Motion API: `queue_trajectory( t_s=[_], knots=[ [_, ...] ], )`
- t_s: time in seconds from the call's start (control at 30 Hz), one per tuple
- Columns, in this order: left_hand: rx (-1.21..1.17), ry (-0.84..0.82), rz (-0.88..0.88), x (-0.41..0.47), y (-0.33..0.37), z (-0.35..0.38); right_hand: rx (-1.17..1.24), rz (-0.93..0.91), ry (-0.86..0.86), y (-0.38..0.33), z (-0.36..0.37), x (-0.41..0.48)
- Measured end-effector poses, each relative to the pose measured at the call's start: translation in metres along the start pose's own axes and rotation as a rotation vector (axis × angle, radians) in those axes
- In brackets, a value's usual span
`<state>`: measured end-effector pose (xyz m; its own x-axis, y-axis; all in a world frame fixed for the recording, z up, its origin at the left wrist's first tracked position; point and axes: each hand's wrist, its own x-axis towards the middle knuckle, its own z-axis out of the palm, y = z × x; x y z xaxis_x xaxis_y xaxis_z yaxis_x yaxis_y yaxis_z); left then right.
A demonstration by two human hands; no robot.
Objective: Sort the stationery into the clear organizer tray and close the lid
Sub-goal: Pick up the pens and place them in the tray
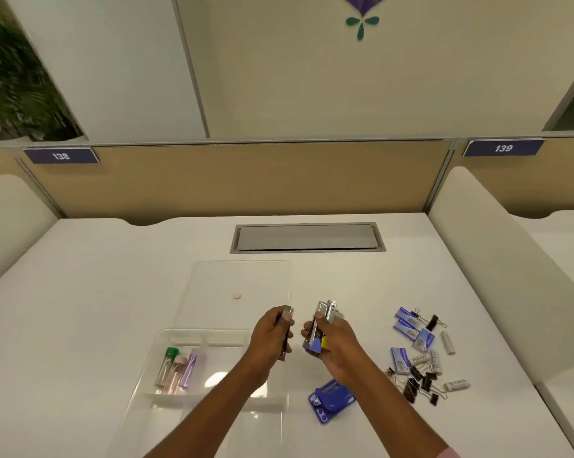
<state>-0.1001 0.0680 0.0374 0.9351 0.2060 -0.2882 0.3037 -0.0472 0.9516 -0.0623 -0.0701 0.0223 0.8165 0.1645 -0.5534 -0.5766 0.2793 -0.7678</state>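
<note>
The clear organizer tray lies on the white desk at lower left, with three small tubes (green, pink and purple caps) in one compartment. Its clear lid lies flat behind it, a small pink disc on it. My left hand grips a slim metal stapler-like item above the tray's right edge. My right hand holds a bundle of metal staplers with blue and yellow parts, just right of the left hand.
A blue hole punch lies under my right forearm. To the right are several blue staple boxes, black binder clips and white cylinders. A grey cable hatch sits at the desk's back; padded dividers flank the desk.
</note>
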Motion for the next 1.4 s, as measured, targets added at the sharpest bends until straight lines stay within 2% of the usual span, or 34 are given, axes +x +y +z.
queue_trajectory(
  t_s=[0.27,0.57,0.8,1.0,1.17,1.3,1.4],
  knots=[
    [-0.078,0.011,-0.02,-0.037,-0.006,-0.088,-0.14,0.017,-0.166,0.038,0.073,-0.03],
    [0.012,0.045,-0.074,-0.066,-0.03,-0.176,-0.174,0.066,-0.158,0.091,0.153,-0.063],
    [0.276,0.143,-0.049,-0.077,-0.063,-0.233,-0.322,0.105,-0.118,0.13,0.189,-0.083],
    [0.403,0.117,-0.033,-0.081,-0.082,-0.257,-0.542,0.122,-0.006,0.162,0.21,-0.09],
    [0.703,0.155,0.069,-0.074,-0.094,-0.263,-0.668,0.127,0.056,0.174,0.224,-0.095],
    [0.85,0.098,0.136,-0.073,-0.101,-0.265,-0.792,0.086,0.146,0.182,0.234,-0.094],
    [0.97,0.05,0.163,-0.074,-0.104,-0.267,-0.858,0.066,0.145,0.184,0.237,-0.093]
  ],
)
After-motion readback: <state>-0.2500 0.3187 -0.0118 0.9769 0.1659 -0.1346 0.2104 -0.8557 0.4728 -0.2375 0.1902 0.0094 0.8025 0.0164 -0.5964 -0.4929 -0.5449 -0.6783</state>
